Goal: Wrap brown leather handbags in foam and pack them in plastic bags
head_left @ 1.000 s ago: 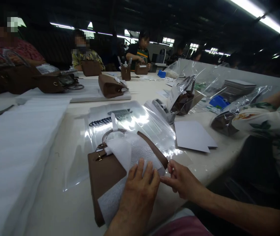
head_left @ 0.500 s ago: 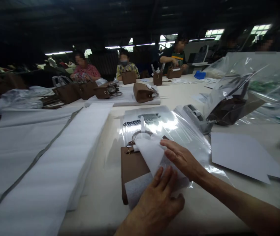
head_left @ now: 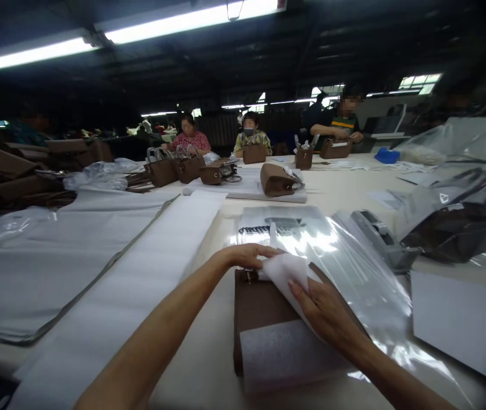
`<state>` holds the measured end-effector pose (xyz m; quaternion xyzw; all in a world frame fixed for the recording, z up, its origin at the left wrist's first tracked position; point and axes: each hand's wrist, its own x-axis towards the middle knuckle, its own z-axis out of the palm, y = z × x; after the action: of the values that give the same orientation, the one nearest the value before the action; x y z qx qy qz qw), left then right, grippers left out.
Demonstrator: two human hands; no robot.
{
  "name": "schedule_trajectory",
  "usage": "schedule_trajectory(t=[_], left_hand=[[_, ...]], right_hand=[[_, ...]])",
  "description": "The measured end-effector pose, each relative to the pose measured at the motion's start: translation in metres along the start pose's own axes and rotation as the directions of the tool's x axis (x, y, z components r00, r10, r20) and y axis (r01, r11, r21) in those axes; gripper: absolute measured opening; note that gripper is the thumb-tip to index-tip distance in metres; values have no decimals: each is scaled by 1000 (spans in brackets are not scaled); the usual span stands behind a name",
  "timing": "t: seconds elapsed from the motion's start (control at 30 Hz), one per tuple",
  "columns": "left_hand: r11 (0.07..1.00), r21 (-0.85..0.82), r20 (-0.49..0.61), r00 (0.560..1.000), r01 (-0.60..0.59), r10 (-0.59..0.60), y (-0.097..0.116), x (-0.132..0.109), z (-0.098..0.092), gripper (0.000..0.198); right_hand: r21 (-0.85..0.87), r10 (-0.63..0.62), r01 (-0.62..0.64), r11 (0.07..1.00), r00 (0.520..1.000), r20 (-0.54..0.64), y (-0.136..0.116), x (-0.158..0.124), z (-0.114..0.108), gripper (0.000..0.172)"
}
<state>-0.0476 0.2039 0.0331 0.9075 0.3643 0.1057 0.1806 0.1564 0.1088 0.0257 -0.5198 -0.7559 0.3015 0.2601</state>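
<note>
A brown handbag (head_left: 264,307) lies on the table in front of me, partly covered by white foam sheet (head_left: 288,347). At the bag's top, by its handles and metal clasp, is my left hand (head_left: 251,255), its fingers reaching to the raised corner of the foam; their tips are partly hidden. My right hand (head_left: 322,304) is closed on the foam's folded flap, thumb on top, over the right part of the bag. Beyond the bag is a clear plastic bag (head_left: 311,228) with dark print.
Long white foam sheets (head_left: 140,290) cover the left. A grey tape dispenser (head_left: 383,239) and white card (head_left: 460,319) lie right. More brown bags (head_left: 163,171) stand farther back, a pile (head_left: 7,165) at far left. Several people sit or stand across the table.
My left hand has moved from the lower foam up to the bag's handles. My right hand now holds the flap, which is lifted and folded. The view has shifted, so things appear farther right and lower.
</note>
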Motion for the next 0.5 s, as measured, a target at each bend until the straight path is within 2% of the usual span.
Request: schedule_trajectory(t=[0.07, 0.13, 0.3, 0.37, 0.43, 0.5], left_hand=[[999, 37, 78, 996, -36, 33, -9, 10, -4, 31], [996, 90, 78, 997, -28, 21, -13, 9, -2, 22], [968, 221, -129, 987, 121, -93, -13, -9, 26, 4], [957, 228, -203, 970, 177, -131, -12, -19, 36, 12], [959, 204, -241, 959, 197, -146, -8, -32, 37, 14], [967, 164, -267, 952, 197, -149, 1, -51, 31, 10]], right_hand=[[15, -14, 14, 1000, 1000, -17, 4, 4, -2, 35], [68, -21, 23, 997, 1000, -23, 9, 7, -5, 38], [160, -6, 14, 987, 999, -48, 17, 6, 3, 41], [115, -119, 114, 987, 992, 37, 20, 0, 13, 42], [55, -282, 276, 959, 946, 162, 23, -6, 23, 47], [2, -369, 378, 926, 902, 222, 27, -9, 30, 54]])
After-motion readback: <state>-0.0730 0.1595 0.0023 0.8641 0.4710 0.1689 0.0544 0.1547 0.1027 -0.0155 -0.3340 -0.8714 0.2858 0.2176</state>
